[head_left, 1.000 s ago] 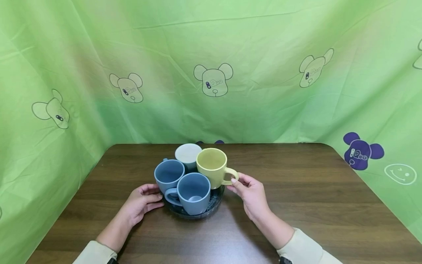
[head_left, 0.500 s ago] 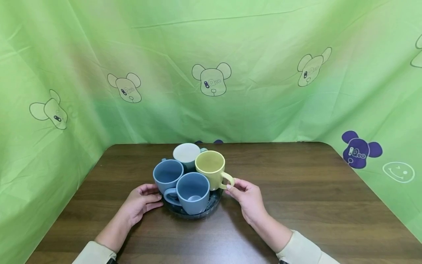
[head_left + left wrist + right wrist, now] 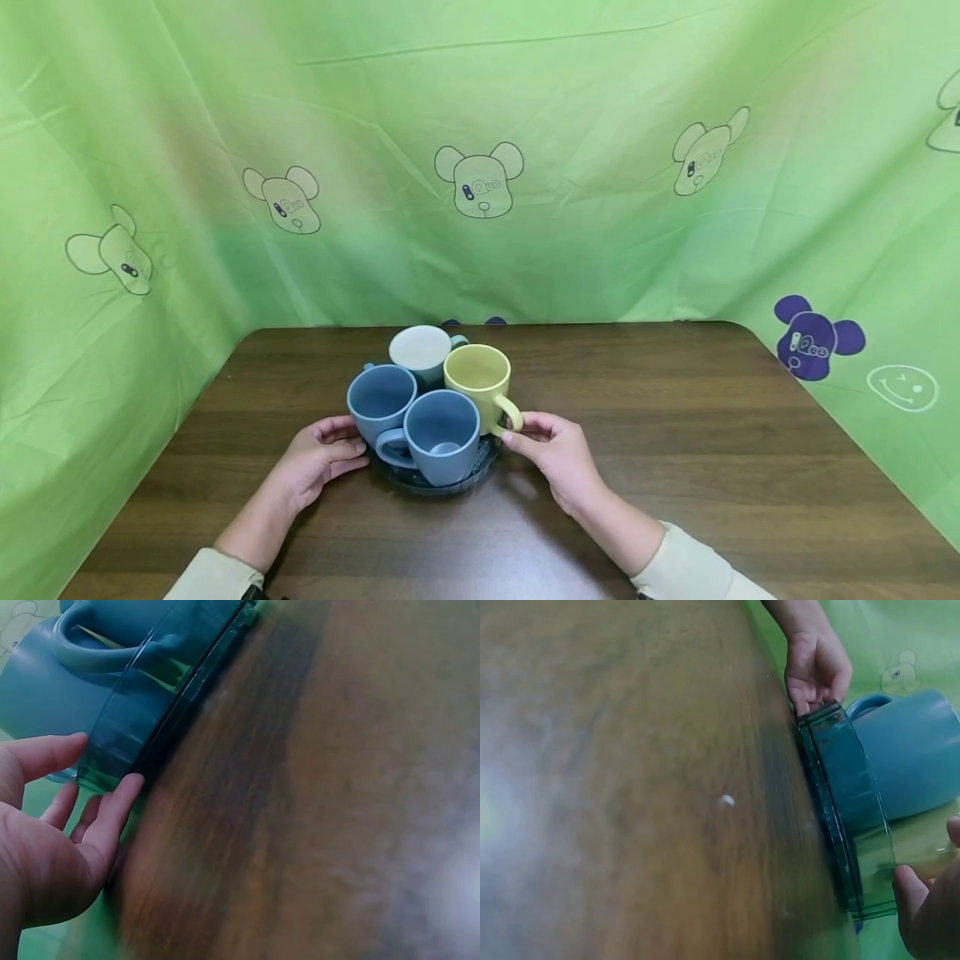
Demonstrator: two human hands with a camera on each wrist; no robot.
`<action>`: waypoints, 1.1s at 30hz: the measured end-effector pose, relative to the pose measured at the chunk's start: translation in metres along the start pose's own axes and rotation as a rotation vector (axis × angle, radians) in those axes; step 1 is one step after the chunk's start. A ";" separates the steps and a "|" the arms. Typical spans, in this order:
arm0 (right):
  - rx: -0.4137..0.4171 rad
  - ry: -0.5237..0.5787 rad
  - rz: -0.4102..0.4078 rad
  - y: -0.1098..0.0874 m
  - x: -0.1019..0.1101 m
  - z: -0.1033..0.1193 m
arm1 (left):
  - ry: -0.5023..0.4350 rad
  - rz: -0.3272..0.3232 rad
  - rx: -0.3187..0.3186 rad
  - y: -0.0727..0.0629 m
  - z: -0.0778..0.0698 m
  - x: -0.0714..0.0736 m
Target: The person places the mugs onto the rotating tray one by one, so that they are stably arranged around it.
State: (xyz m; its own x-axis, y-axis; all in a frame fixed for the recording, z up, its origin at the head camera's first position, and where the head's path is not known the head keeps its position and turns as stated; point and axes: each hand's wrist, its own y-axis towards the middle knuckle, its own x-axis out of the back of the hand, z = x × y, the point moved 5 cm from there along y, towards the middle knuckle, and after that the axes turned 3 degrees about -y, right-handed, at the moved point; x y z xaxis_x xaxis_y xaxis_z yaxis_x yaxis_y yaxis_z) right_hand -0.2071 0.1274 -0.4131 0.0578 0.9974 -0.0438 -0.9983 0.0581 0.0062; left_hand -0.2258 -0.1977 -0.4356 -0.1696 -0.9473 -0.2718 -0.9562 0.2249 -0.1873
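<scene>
A round see-through glass dish (image 3: 442, 487) bears a yellow mug (image 3: 477, 379), two blue mugs, one in front (image 3: 441, 442) and one at the left (image 3: 381, 404), and a teal mug (image 3: 422, 354) with a white inside at the back. All stand upright, close together. My right hand (image 3: 558, 457) pinches the yellow mug's handle between thumb and fingers; in the right wrist view its thumb (image 3: 909, 889) lies by the dish wall. Against the dish's left side rests my left hand (image 3: 318, 458), its fingers extended, with fingertips (image 3: 133, 782) at the low wall in the left wrist view.
The dish sits on a brown wooden table (image 3: 675, 433). Behind and at both sides hangs a green cloth (image 3: 585, 208) with bear prints. A small white speck (image 3: 728, 800) shows on the table in the right wrist view.
The yellow mug's handle has swung toward the front with my right hand, and the mug sits slightly lower in view. The teal mug's handle has come into sight. My left hand stays put.
</scene>
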 end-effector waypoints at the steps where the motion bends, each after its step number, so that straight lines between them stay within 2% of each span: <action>1: -0.004 0.010 0.006 0.000 0.000 0.001 | 0.002 0.005 -0.004 0.001 0.000 0.000; 8: 0.018 0.083 -0.004 -0.001 0.000 0.003 | -0.001 0.060 -0.015 0.007 0.001 0.004; 15: 0.056 0.036 -0.034 0.000 0.001 0.006 | 0.020 0.047 -0.011 0.008 0.000 0.001; 24: 0.056 0.082 -0.039 0.002 0.000 0.008 | 0.019 0.048 -0.016 0.008 -0.001 0.002; 33: 0.061 0.048 0.025 0.001 -0.011 0.008 | 0.011 0.079 -0.018 0.004 0.001 0.001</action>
State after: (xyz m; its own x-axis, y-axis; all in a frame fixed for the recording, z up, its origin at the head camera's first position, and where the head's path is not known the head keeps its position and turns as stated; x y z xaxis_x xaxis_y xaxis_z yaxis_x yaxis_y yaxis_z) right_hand -0.2086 0.1168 -0.4047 0.0308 0.9954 -0.0910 -0.9969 0.0372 0.0690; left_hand -0.2292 -0.1978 -0.4375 -0.2472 -0.9292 -0.2749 -0.9439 0.2951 -0.1485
